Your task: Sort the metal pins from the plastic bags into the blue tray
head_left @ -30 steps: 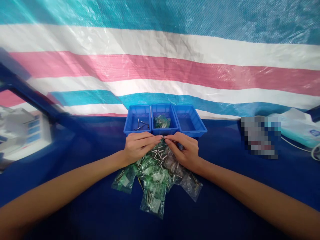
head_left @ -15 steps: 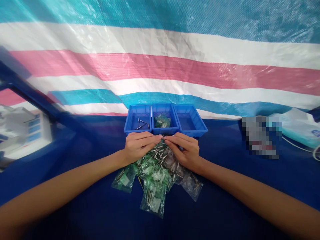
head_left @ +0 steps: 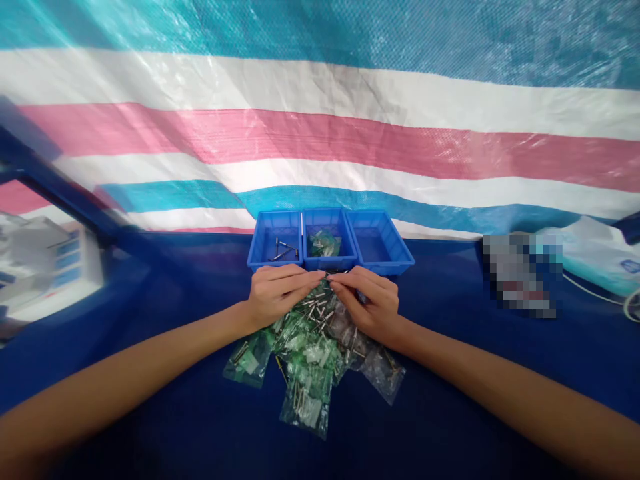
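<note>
My left hand (head_left: 279,293) and my right hand (head_left: 369,299) meet over the front of the bins, thumbs and forefingers pinched. Between their fingertips is a small, thin metal piece (head_left: 327,275), mostly hidden, its exact kind unclear. Below them lies a heap of loose metal pins (head_left: 315,308) and clear plastic bags (head_left: 314,353), many looking green. Several of the bags hold long metal pins and white pieces. One bag (head_left: 385,377) pokes out under my right wrist, another (head_left: 247,360) under my left forearm.
Behind my hands stand three blue bins: the left bin (head_left: 255,250) holds a few metal pins, the middle one (head_left: 350,250) green bagged pieces, the right one (head_left: 400,250) nothing visible. A white box-like thing (head_left: 85,260) sits far left; a pale plastic bag (head_left: 590,253) lies right.
My hands keep almost the same pinched pose at the same spot. The whole view has shifted very slightly; the bins and the heap look unchanged.
</note>
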Available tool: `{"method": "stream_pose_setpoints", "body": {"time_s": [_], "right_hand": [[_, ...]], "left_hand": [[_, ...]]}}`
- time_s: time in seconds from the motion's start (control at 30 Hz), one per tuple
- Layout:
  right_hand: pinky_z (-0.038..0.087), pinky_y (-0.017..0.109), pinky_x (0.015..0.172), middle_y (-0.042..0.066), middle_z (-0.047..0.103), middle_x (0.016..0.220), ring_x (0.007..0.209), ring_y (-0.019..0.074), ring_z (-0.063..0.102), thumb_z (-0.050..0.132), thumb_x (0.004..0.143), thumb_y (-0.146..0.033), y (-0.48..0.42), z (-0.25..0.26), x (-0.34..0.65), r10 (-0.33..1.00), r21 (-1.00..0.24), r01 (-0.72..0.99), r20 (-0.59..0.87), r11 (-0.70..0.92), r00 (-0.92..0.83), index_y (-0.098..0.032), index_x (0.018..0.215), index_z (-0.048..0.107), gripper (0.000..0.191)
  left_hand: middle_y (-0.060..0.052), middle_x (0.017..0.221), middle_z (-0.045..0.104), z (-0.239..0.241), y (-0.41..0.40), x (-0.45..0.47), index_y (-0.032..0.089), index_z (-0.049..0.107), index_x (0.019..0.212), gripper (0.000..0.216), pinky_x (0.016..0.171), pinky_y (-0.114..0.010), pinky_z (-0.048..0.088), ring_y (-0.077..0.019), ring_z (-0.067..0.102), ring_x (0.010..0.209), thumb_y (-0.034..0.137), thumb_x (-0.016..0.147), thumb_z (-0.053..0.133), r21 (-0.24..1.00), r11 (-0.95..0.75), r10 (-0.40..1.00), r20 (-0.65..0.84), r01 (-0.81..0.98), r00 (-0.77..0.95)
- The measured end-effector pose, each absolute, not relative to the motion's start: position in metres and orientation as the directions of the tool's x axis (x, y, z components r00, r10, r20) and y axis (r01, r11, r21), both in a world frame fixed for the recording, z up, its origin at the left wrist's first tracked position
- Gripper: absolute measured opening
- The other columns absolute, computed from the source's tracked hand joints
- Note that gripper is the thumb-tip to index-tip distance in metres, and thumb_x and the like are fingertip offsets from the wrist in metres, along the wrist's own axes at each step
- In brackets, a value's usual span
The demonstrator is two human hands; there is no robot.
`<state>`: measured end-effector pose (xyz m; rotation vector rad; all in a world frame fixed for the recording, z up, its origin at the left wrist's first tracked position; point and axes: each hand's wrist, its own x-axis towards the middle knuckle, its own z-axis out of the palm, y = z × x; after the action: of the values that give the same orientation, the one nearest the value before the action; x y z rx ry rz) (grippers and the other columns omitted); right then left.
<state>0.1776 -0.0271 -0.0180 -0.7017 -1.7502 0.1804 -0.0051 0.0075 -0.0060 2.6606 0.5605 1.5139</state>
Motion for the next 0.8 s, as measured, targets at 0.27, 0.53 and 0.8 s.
{"method": "stream_pose_setpoints", "body": {"time_s": [0.27, 0.53, 0.8], "right_hand": [[0.04, 0.021, 0.047, 0.0, 0.054, 0.06, 0.05, 0.0078, 0.046, 0.057, 0.08, -0.008, -0.0277, -0.0172, 0.1768, 0.547, -0.469, 0.366, 0.824, 0.804, -0.147, -0.013, 0.088, 0.065, 0.013], [0.039, 0.02, 0.046, -0.001, 0.052, 0.058, 0.049, 0.007, 0.045, 0.057, 0.08, -0.008, -0.0272, -0.0156, 0.1766, 0.548, -0.463, 0.384, 0.824, 0.799, -0.147, -0.012, 0.088, 0.066, 0.013], [0.038, 0.02, 0.045, -0.002, 0.051, 0.058, 0.048, 0.0067, 0.044, 0.056, 0.081, -0.009, -0.0275, -0.0168, 0.1775, 0.549, -0.459, 0.396, 0.822, 0.795, -0.15, -0.013, 0.089, 0.066, 0.014]], "left_hand": [[-0.002, 0.073, 0.07, -0.0076, 0.008, -0.0058, 0.016, 0.068, 0.091, 0.013, 0.052, -0.018, 0.049, -0.0083, 0.064, 0.063, 0.013, 0.079, 0.063, 0.183, -0.94, 0.305, 0.829, 0.289, 0.469], [-0.001, 0.067, 0.068, -0.0053, 0.0072, -0.0041, 0.015, 0.068, 0.09, 0.012, 0.049, -0.018, 0.048, -0.0081, 0.062, 0.058, 0.016, 0.08, 0.062, 0.169, -0.933, 0.306, 0.835, 0.316, 0.457], [-0.001, 0.067, 0.068, -0.0055, 0.007, -0.004, 0.016, 0.068, 0.09, 0.011, 0.05, -0.018, 0.048, -0.008, 0.062, 0.058, 0.016, 0.08, 0.062, 0.163, -0.932, 0.303, 0.84, 0.324, 0.45]]}}
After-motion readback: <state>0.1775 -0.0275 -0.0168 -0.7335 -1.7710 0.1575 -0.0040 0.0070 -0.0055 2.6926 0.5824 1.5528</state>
